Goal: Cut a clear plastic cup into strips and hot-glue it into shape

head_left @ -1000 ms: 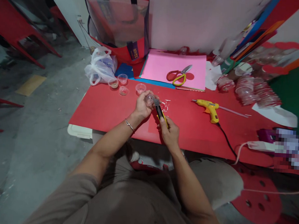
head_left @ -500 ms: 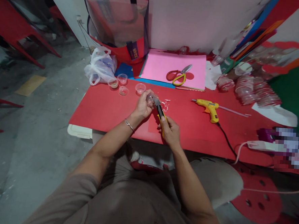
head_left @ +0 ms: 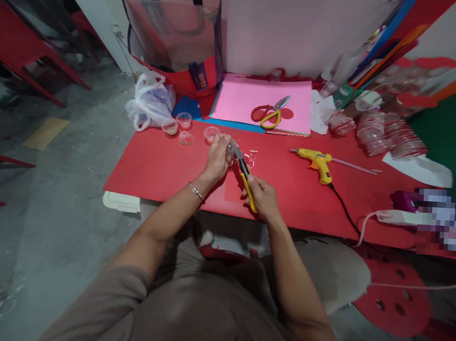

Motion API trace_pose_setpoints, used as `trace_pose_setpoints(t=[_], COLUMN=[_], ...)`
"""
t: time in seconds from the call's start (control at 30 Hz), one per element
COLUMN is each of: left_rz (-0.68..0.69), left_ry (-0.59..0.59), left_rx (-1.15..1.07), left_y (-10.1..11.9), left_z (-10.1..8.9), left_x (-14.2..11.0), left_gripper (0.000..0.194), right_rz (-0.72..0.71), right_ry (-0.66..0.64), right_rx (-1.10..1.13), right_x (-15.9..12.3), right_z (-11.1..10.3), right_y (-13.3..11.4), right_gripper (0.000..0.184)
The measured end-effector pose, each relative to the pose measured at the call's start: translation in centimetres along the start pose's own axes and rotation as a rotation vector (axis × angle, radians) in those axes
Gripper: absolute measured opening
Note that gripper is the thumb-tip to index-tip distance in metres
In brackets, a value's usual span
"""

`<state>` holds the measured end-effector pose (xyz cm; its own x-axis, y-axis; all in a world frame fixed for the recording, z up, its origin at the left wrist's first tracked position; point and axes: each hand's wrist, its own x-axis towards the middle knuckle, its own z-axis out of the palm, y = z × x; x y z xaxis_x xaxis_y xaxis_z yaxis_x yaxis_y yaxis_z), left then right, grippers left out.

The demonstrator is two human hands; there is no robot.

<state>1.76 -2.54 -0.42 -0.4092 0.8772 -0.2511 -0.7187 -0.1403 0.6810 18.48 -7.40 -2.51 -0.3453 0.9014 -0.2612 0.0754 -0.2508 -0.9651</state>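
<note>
Moved: in the last half second my right fingers [head_left: 255,184] and the cutter [head_left: 244,168] have drawn back slightly toward me and to the right.
Left fingers [head_left: 221,143]: curled round a small clear cup [head_left: 231,147], held above the counter [head_left: 158,166] in front of me.
Blade: up at the right side of the clear cup; whether it touches, I can't tell.
Right fingers: closed on the cutter's yellow handle, which slants down toward me.
Floor [head_left: 71,145]: bare grey, off to my left, with a red chair [head_left: 23,39] at the far end.
Counter, left: a knotted plastic bag [head_left: 149,104], a tall tote [head_left: 174,38] behind it, then four small tubs [head_left: 183,120].
Counter, middle: white scraps [head_left: 253,151] near the cutter; scissors [head_left: 270,111] lying on pink sheets [head_left: 236,99].
Counter, right: a yellow glue gun [head_left: 317,160], then stacks of red-rimmed cups [head_left: 371,130] farther back.
Below right: a red stool [head_left: 393,304] with holes.
</note>
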Motion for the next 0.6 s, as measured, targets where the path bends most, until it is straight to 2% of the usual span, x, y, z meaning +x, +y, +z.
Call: trace_pose_setpoints(t=[0.3, 0.47, 0.6], left_rz=[0.001, -0.013, -0.108], left_ry=[-0.025, -0.073, -0.065], left_rx=[0.066, 0.1, 0.144], left_y=[0.5, -0.3, -0.5], left_z=[0.3, -0.6, -1.2], left_x=[-0.8, -0.3, 0.7], left_gripper=[0.024, 0.031, 0.036], right_rz=[0.071, 0.044, -0.031], right_ry=[-0.081, -0.046, 0.017], right_rx=[0.054, 0.044, -0.048], right_x=[-0.2, -0.2, -0.3], right_z=[-0.9, -0.6, -0.4], right_y=[-0.3, -0.3, -0.3], right_gripper=[0.059, 0.061, 0.062])
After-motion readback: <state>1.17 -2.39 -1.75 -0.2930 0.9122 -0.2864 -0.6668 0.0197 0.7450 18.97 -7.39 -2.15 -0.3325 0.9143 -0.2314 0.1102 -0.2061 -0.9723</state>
